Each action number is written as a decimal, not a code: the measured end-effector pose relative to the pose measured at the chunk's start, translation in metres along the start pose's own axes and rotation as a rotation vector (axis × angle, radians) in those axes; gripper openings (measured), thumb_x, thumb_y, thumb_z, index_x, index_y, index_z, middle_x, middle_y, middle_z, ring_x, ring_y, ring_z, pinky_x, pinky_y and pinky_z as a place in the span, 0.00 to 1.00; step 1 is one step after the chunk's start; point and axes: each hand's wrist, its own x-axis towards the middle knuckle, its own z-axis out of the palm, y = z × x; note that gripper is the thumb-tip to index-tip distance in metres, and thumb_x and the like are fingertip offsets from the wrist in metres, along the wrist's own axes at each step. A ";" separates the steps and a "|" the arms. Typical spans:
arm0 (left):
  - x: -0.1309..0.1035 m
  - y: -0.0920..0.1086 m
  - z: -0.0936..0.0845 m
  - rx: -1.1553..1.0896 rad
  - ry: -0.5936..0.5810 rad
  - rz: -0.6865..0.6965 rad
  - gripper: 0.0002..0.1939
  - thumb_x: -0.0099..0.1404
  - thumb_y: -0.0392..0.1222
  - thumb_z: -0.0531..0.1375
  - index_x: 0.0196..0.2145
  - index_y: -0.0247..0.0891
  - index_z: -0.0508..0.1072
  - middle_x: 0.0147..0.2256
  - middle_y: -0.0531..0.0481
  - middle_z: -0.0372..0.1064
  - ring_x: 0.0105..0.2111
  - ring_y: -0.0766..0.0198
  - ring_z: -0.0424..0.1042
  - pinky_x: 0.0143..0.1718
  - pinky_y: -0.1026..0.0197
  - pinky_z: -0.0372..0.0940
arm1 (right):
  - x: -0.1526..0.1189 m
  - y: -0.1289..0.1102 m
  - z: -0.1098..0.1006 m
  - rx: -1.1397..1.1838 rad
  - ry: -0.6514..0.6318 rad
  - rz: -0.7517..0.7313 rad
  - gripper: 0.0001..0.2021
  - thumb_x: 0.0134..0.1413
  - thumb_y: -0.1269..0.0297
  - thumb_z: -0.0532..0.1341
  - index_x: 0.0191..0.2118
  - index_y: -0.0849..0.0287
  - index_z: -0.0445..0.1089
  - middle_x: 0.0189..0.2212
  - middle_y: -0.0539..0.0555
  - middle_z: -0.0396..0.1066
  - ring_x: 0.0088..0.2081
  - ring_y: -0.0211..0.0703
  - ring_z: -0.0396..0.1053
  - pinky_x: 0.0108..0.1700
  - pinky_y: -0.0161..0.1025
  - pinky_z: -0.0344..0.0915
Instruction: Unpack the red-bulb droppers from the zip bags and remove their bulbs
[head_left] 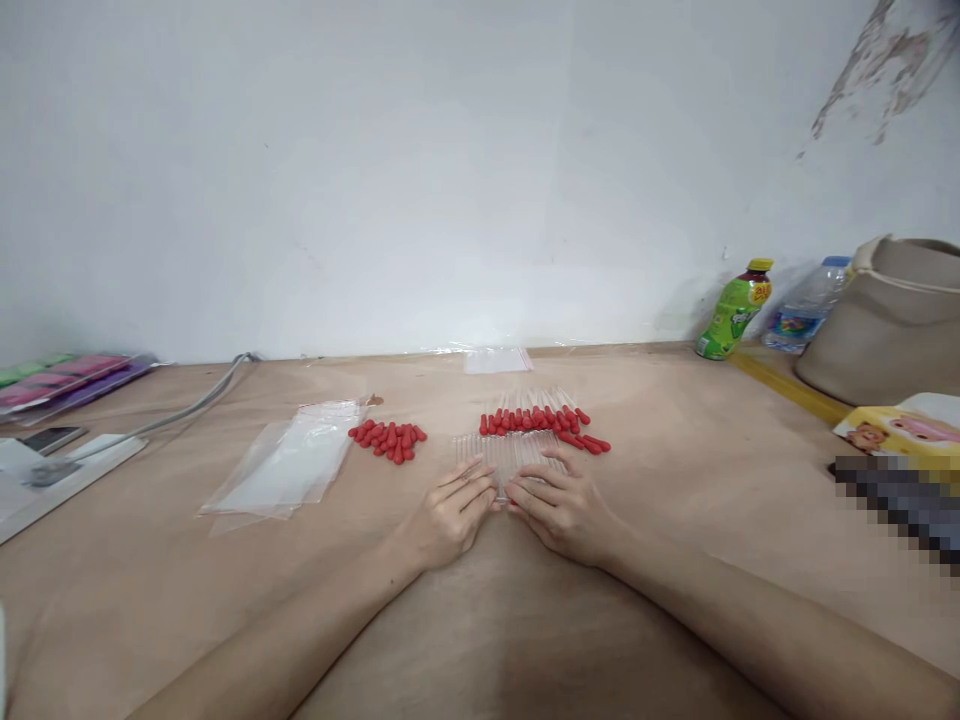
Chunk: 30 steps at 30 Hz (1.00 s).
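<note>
My left hand (456, 508) is closed, its fingers curled together at the near edge of a row of clear glass dropper tubes (504, 452). A thin clear tube seems to lie in its fingertips, mostly hidden. Facing it across a small gap, my right hand (562, 505) is closed too; a bit of red shows at its fingertips, apparently a rubber bulb. Beyond the bare tubes lie several droppers with red bulbs (525, 420), their glass ends pointing to the wall. A pile of loose red rubber bulbs (388, 438) sits to the left.
Clear plastic bags (292, 465) lie left of the bulbs; another bag (496, 360) is by the wall. A cable (195, 400) crosses the left side. At right stand a green bottle (735, 310), a water bottle (806, 310), a beige bucket (885, 330) and a yellow packet (900, 430).
</note>
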 end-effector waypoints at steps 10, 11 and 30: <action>0.000 0.001 -0.005 -0.028 0.016 -0.016 0.08 0.62 0.32 0.50 0.37 0.34 0.68 0.34 0.47 0.72 0.42 0.62 0.70 0.53 0.50 0.60 | -0.008 0.007 -0.005 -0.004 -0.019 -0.135 0.12 0.54 0.74 0.55 0.44 0.60 0.67 0.37 0.53 0.73 0.45 0.41 0.67 0.51 0.45 0.61; 0.000 0.001 -0.005 -0.033 0.018 -0.019 0.08 0.62 0.32 0.50 0.37 0.34 0.68 0.34 0.47 0.72 0.42 0.62 0.70 0.53 0.51 0.60 | -0.008 0.008 -0.006 -0.005 -0.017 -0.139 0.12 0.54 0.74 0.55 0.45 0.60 0.66 0.38 0.53 0.73 0.45 0.41 0.67 0.51 0.46 0.61; -0.025 -0.035 -0.015 0.121 0.009 -0.551 0.16 0.63 0.34 0.46 0.46 0.36 0.66 0.32 0.47 0.58 0.31 0.64 0.63 0.31 0.62 0.65 | -0.037 0.101 -0.035 0.082 0.100 0.927 0.15 0.46 0.55 0.60 0.36 0.61 0.69 0.23 0.52 0.67 0.24 0.38 0.63 0.26 0.35 0.61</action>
